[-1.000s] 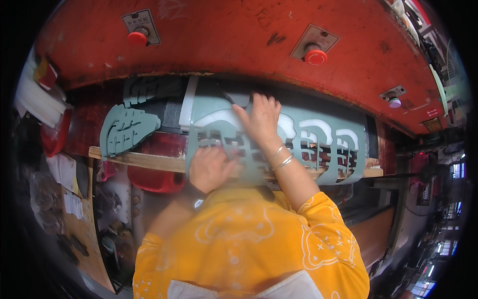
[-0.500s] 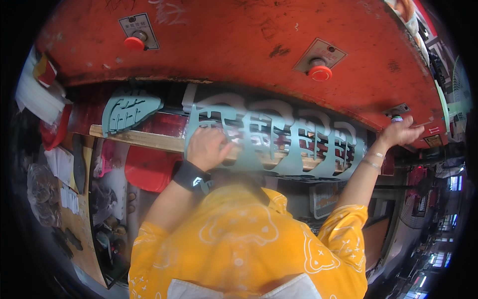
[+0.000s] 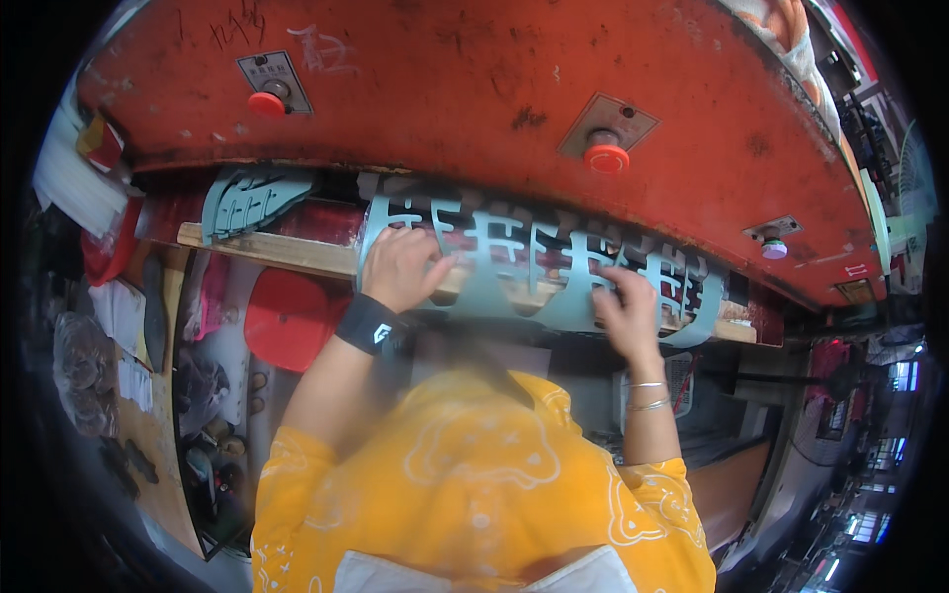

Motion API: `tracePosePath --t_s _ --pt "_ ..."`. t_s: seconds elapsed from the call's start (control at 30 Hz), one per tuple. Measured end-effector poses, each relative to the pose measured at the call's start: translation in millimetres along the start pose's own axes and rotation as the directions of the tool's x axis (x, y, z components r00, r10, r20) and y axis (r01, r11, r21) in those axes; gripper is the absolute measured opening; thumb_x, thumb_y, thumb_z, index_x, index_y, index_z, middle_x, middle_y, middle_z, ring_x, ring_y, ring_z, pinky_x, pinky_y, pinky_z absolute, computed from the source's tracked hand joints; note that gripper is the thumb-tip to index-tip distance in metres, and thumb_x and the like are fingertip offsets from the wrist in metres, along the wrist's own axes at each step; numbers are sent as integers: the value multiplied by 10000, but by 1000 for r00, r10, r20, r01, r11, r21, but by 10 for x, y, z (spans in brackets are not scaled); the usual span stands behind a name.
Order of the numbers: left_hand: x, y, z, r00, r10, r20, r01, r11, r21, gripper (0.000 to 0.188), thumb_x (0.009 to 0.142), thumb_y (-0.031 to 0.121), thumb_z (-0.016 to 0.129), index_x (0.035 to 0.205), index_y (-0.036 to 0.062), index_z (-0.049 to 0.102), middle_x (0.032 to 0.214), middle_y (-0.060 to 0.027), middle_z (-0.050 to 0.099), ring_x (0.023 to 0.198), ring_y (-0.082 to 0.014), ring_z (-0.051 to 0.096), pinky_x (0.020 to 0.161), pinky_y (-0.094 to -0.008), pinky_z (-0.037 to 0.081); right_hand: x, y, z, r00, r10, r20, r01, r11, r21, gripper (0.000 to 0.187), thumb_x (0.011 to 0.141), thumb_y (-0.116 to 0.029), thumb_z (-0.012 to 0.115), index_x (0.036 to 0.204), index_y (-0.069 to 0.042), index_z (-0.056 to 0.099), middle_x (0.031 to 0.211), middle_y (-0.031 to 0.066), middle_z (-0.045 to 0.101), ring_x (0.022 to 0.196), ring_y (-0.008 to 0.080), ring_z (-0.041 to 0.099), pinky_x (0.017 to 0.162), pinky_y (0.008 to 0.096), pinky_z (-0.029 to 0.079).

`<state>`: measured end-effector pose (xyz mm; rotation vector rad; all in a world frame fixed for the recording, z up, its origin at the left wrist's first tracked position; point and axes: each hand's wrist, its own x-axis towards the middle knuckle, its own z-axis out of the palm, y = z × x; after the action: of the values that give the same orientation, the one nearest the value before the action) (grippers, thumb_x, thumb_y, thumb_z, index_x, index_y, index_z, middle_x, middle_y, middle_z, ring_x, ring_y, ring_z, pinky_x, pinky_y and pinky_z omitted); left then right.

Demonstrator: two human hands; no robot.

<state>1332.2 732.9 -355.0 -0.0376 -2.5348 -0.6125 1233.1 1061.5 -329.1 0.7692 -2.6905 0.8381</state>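
A light blue-green foam-like sheet with rows of cut-out openings lies along the wooden edge under the red machine, its front part bending downward. My left hand grips its left end, with fingers over the top and the thumb out to the side. Over the right part of the sheet is my right hand, slightly blurred, its fingers apart; whether it touches the sheet I cannot tell. To the left, several blue-green cut pieces with slots lie in a pile.
The red machine front spans the far side, with two red push buttons and a pale purple-topped button at the right. A wooden strip runs along the near edge. Below are a red stool and a white basket.
My right hand has left the purple-topped button and come down left to the sheet. The sheet has shifted toward me, while my left hand stays at its left end.
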Motion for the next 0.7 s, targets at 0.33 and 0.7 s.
tracePosePath --t_s 0.33,0.7 --pt "-26 29 -1 998 21 -64 -20 1000 14 192 774 244 688 689 79 636 711 -75 571 757 -288 567 747 -385 422 -21 -337 33 979 -12 204 77 946 -314 383 845 -280 629 1131 -28 595 946 148 643 1008 301 554 1058 465 254" --pt "-174 160 -75 999 -41 12 41 999 -31 186 779 224 645 688 63 635 752 -99 597 773 -300 576 755 -413 428 272 -473 -451 795 94 599 -11 990 -142 408 833 -302 660 1096 7 619 872 165 672 823 294 652 823 365 485"
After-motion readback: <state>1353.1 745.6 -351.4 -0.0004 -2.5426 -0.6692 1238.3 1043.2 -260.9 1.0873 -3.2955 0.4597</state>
